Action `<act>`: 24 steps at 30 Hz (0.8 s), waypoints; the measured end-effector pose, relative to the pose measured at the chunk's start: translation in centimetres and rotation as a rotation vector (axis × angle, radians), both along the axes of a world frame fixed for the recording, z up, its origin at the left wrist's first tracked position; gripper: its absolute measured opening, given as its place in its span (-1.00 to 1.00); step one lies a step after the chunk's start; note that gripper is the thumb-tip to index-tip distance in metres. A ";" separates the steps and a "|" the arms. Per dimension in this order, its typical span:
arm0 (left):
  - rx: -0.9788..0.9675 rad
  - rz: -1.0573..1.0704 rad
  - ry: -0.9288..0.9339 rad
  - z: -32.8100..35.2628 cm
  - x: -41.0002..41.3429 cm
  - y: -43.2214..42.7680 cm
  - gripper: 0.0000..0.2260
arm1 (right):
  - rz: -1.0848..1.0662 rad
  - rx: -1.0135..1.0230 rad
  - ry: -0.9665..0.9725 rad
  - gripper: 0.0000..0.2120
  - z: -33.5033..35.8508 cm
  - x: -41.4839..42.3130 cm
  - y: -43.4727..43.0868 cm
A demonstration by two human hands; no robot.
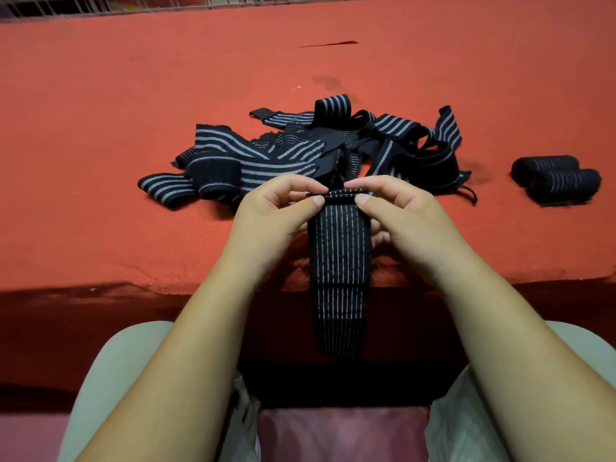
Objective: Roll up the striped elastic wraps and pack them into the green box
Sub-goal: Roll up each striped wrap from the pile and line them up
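A black elastic wrap with thin grey stripes (pixel 338 261) hangs from my hands over the table's front edge toward my lap. My left hand (pixel 276 211) pinches its top left corner between thumb and fingers. My right hand (pixel 396 211) pinches the top right corner, where the end is folded into a small first turn. Behind my hands lies a tangled pile of loose striped wraps (pixel 300 151). Two rolled wraps (pixel 556 178) lie side by side at the right. No green box is in view.
The table is covered in red-orange cloth (pixel 133 95). A wire rack or basket (pixel 100 3) runs along the far edge. My legs in light trousers (pixel 126 378) are below the table's front edge.
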State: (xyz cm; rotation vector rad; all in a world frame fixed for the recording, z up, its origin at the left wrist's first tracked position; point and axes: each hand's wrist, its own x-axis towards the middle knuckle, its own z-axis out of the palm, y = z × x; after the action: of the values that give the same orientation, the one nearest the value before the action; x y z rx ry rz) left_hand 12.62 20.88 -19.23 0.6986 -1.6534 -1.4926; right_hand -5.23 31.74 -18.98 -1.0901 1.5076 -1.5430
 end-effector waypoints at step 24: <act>0.174 -0.052 0.079 -0.7 -0.4 1.2 -0.81 | 0.000 -0.138 0.144 -0.86 -1.3 -0.9 0.2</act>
State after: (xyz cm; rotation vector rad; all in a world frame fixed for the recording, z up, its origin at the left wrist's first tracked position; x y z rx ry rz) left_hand 12.25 22.04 -19.94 0.6847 -1.5054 -1.6946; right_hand -6.16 31.93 -20.31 -1.3049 1.5129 -1.6175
